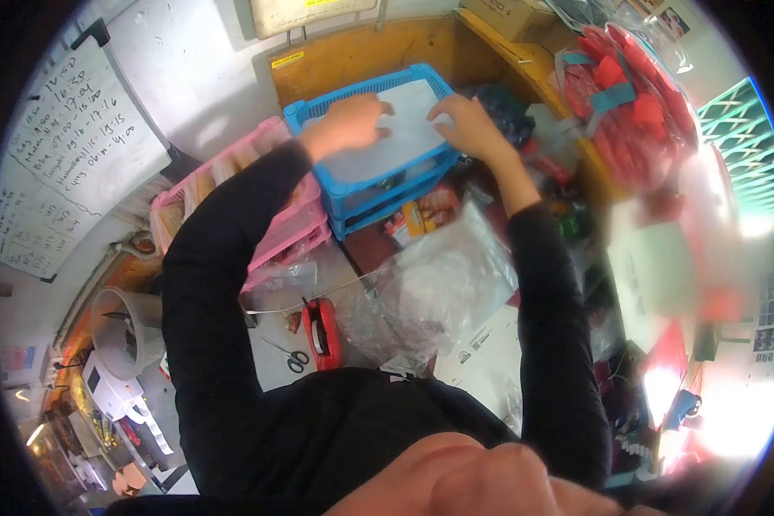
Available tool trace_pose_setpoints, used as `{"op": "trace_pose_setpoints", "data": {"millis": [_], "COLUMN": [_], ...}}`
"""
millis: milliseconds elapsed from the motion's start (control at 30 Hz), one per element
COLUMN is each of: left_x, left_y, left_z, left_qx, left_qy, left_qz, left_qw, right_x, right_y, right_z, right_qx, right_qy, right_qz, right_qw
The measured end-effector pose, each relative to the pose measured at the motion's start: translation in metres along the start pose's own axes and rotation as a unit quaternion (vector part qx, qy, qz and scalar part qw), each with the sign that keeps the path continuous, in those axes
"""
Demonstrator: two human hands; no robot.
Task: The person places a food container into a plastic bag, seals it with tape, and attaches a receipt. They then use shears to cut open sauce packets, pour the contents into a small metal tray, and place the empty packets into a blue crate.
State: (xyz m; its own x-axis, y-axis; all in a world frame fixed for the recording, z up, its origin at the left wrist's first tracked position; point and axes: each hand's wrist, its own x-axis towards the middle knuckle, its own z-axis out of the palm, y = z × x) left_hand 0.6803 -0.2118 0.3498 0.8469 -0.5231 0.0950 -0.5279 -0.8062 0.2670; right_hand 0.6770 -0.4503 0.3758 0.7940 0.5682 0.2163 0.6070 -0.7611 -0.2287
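L hand (346, 126) & R hand (475, 129), fingers apart, over white sheet (408, 120) in blue plastic basket (346, 190). Sheet prob. light, bendy; best held by edges.

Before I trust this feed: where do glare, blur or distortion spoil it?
Head view: glare washes out the lower right; a hazy smear lies below the red bag; left hand and right hand look slightly soft; wide-lens distortion skews the whiteboard; corners black.

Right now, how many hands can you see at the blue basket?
2: the left hand over the left part of the white sheet in the basket, the right hand at its right edge. No others show.
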Motion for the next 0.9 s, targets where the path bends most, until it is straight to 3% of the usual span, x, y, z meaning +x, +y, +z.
{"op": "trace_pose_setpoints", "data": {"millis": [33, 67, 133, 200, 300, 333, 433, 500, 533, 633, 733, 767, 800, 833, 867, 900], "left_x": [0.011, 0.023, 0.032, 0.038, 0.043, 0.039, 0.031, 0.014, 0.004, 0.007, 0.021, 0.013, 0.006, 0.022, 0.024, 0.018], "left_y": [-0.002, -0.002, -0.002, 0.001, 0.007, 0.006, 0.003, 0.02, 0.028, 0.019, -0.004, 0.012, 0.025, 0.01, 0.012, 0.018], "left_z": [0.009, 0.02, 0.035, 0.045, 0.038, 0.04, 0.042, 0.023, 0.017, 0.04, 0.055, 0.031, 0.015, 0.02, 0.013, 0.01], "left_qx": [0.0, -0.021, -0.04, 0.094, 0.078, 0.077, 0.028, 0.016, 0.005, -0.01, 0.049, 0.088, 0.061, 0.026, 0.028, -0.064], "left_qy": [0.0, -0.004, -0.004, -0.078, -0.134, -0.135, 0.003, 0.021, 0.034, -0.054, 0.094, 0.131, 0.171, 0.277, 0.29, 0.337], "left_qz": [0.001, 0.021, 0.046, -0.012, -0.039, -0.038, 0.022, 0.057, 0.091, 0.112, 0.152, 0.176, 0.15, 0.187, 0.135, 0.144], "left_qw": [1.0, 1.0, 0.998, 0.992, 0.987, 0.987, 0.999, 0.998, 0.995, 0.992, 0.983, 0.972, 0.972, 0.942, 0.947, 0.928], "right_x": [-0.012, -0.024, -0.048, -0.084, -0.149, -0.173, -0.247, -0.29, -0.312, -0.369, -0.426, -0.448, -0.469, -0.493, -0.52, -0.543], "right_y": [-0.008, -0.013, -0.02, -0.034, -0.051, -0.056, -0.063, -0.085, -0.091, -0.103, -0.134, -0.142, -0.15, -0.162, -0.178, -0.195], "right_z": [-0.005, -0.007, -0.012, -0.024, -0.029, -0.028, -0.012, -0.013, -0.009, 0.006, -0.002, -0.003, -0.007, -0.01, -0.013, -0.016], "right_qx": [0.032, 0.031, 0.069, 0.088, 0.144, 0.149, 0.173, 0.208, 0.208, 0.143, 0.121, 0.117, 0.104, 0.091, 0.08, 0.074], "right_qy": [0.073, 0.074, 0.175, 0.187, 0.207, 0.207, 0.236, 0.22, 0.222, 0.264, 0.271, 0.291, 0.306, 0.321, 0.347, 0.357], "right_qz": [0.01, 0.01, -0.019, -0.007, 0.046, 0.078, 0.163, 0.283, 0.287, 0.314, 0.358, 0.351, 0.36, 0.372, 0.404, 0.423], "right_qw": [0.997, 0.997, 0.982, 0.978, 0.966, 0.964, 0.942, 0.91, 0.908, 0.901, 0.885, 0.882, 0.875, 0.866, 0.843, 0.83]}}
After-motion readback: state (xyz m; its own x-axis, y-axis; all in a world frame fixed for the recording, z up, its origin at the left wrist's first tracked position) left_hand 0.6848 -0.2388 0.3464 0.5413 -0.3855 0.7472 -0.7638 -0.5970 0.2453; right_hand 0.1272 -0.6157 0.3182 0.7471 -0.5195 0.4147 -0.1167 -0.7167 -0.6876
